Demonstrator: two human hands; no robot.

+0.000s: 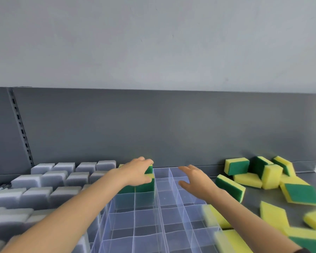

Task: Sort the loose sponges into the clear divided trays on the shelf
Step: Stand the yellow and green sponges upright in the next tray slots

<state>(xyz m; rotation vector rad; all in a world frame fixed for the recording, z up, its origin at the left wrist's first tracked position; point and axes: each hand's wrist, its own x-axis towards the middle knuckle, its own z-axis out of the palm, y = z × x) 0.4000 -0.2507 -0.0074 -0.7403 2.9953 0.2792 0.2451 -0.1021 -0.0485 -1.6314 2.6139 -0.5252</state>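
Head view: a sponge (150,169) is gripped by the curled left hand (135,172) at the far end of the tray (144,222). The right hand (192,181) is spread over the tray, and nothing is held in it. Loose sponges (271,173) are piled on the right. If pushed in crooked, the sponge could get caught on a thin wall (134,207).

Yellow-green sponges (302,193) lie scattered right of clear tray (134,219).

Head camera looks forward, down, near the shelf (274,203).
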